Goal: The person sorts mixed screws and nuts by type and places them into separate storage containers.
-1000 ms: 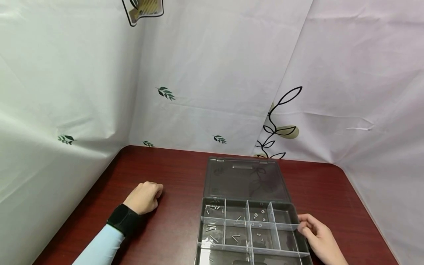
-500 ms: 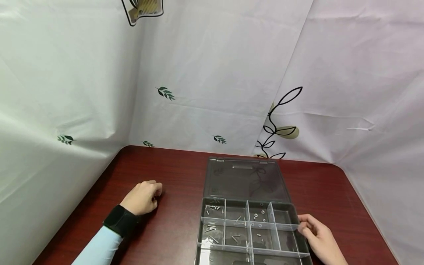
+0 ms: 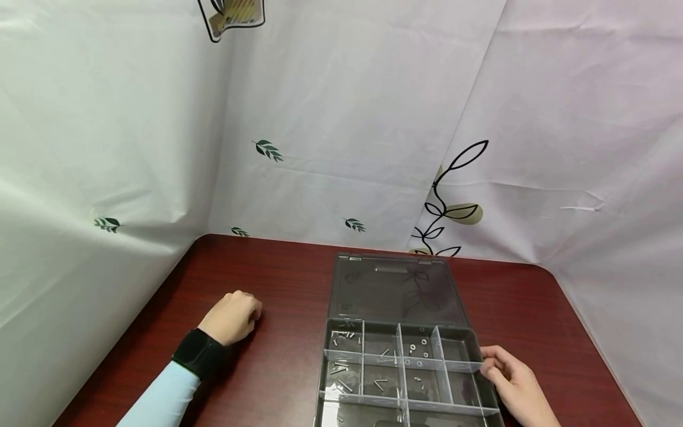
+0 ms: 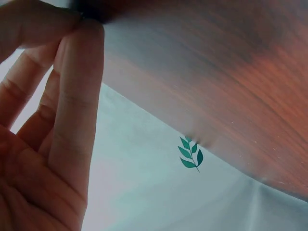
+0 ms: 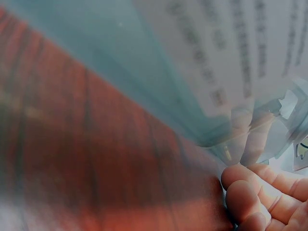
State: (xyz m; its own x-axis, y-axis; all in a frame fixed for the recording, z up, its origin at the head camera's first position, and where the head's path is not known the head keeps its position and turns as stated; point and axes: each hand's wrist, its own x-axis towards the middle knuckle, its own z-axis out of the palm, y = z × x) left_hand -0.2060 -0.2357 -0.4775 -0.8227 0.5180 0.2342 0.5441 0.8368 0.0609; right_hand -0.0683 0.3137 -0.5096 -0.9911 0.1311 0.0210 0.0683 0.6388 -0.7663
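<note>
A grey see-through compartment box lies on the table, its lid folded back flat behind it. Small metal screws lie in its left and middle compartments, and ring-shaped nuts or washers in one right of the middle. Beside the box's right wall rests my right hand, fingertips bent against that wall, as the right wrist view also shows. Well left of the box, my left hand is low over the table, thumb and index tips together. Whether something small is between them is hidden in shadow.
The dark red wooden table has rounded far corners. A pale curtain with leaf prints closes off the back and both sides. A printed label shows through the box in the right wrist view.
My left hand turned slightly and drew back half a second ago, its fingers a little looser, then returned to nearly its earlier pose. The right hand and box have stayed put.
</note>
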